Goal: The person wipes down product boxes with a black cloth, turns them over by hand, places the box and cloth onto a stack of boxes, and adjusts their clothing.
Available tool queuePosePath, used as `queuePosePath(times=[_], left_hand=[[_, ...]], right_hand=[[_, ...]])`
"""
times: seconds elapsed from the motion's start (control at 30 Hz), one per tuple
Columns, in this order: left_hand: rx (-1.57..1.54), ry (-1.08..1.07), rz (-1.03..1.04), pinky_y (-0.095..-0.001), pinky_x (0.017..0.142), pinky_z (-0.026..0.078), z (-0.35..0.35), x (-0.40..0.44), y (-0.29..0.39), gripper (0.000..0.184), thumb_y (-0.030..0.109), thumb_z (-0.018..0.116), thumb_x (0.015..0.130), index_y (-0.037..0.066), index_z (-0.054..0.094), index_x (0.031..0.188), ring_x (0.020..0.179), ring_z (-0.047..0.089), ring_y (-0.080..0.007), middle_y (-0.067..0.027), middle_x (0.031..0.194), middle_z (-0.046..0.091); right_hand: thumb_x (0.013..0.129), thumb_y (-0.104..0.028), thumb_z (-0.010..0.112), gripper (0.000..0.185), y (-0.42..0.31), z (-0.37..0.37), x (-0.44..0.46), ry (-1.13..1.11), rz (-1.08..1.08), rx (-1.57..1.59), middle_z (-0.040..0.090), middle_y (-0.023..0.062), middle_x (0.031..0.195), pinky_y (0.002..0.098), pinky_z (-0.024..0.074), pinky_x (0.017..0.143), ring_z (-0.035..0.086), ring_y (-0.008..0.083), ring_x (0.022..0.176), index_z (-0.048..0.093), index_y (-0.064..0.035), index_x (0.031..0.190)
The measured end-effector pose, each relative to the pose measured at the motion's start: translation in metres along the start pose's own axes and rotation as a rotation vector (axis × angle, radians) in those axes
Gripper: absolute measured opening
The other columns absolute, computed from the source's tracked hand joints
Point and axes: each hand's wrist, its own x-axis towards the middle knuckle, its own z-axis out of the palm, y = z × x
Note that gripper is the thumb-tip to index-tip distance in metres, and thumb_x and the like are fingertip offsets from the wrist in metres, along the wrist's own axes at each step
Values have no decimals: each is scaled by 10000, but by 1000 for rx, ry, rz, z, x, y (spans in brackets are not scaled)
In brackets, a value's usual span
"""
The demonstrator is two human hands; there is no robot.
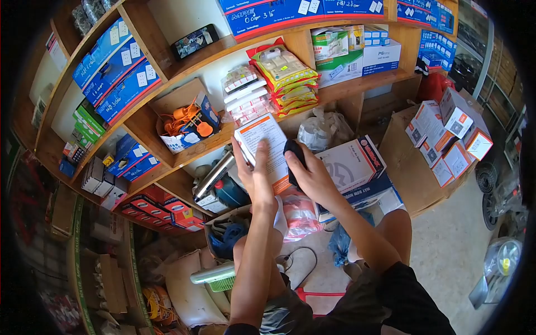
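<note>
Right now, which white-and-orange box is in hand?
The text-covered box held in the left hand; the other white-and-orange boxes are piled at the brown carton.

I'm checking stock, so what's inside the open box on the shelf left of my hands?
The open box holds orange cords, bunched near its top. Anything beneath them is covered, so I can't tell.
</note>
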Motion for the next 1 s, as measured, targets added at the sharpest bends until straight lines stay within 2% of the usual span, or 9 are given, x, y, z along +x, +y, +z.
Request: queuePosePath(times=[0.1,0.13,0.17,0.23,0.43,0.5,0.83,0.93,1.0], left_hand=[[120,-148,64,-301,999,470,2,-5,6,862,180,706,962,35,178,1628,1129,610,-181,-136,1341,616],[138,-177,76,-301,997,472,5,-8,8,858,172,704,964,29,179,1626,1132,607,-181,-141,1342,614],[153,-207,84,-300,996,474,9,-11,8,854,165,702,965,24,179,1625,1135,605,-180,-146,1342,612],[101,-211,62,-304,1005,470,13,-13,6,843,156,697,967,12,184,1620,1144,604,-187,-162,1349,605],[125,-173,26,-317,1047,433,10,-9,2,817,187,691,967,6,221,1610,1205,573,-205,-170,1389,572],[186,-176,16,-327,1113,370,5,-7,-5,817,244,681,966,68,235,1627,1287,521,-214,-149,1462,521],[100,-152,-4,-340,1117,367,9,-11,3,782,252,641,983,78,233,1628,1304,513,-218,-150,1480,509],[76,-100,21,-318,1050,432,8,-8,-2,810,233,702,972,-23,247,1592,1209,569,-200,-160,1378,579],[59,-117,10,-319,1057,426,6,-7,-2,813,237,706,969,-20,250,1592,1218,566,-203,-163,1388,572]], right_hand=[[1061,-376,525,450,1,-11,9,12,37,125,707,172,969,388,529,784,682,260,835,577,-6,1313],[1075,-379,499,449,-8,-18,11,-11,150,192,690,122,973,351,512,787,623,187,828,597,3,1290],[1077,-399,488,478,-3,-18,15,37,130,276,686,123,1055,324,496,851,622,170,930,592,10,1303],[1081,-421,476,513,-10,-24,17,16,209,350,669,118,1140,302,472,917,602,158,1026,582,19,1323],[1075,-451,487,542,-9,-14,11,31,314,462,654,103,1197,304,464,955,596,156,1058,573,9,1350],[1071,-457,494,544,-9,-13,11,26,331,477,657,101,1190,300,464,953,595,153,1057,578,5,1345],[1068,-439,503,516,-12,-13,17,-5,255,413,661,97,1119,284,474,898,590,143,994,591,11,1303],[1067,-440,507,514,-9,-12,16,-9,234,400,654,92,1082,282,484,862,589,139,959,582,13,1299],[1066,-442,509,515,-9,-13,15,-4,212,376,649,87,1060,280,488,842,588,139,935,573,11,1303]])
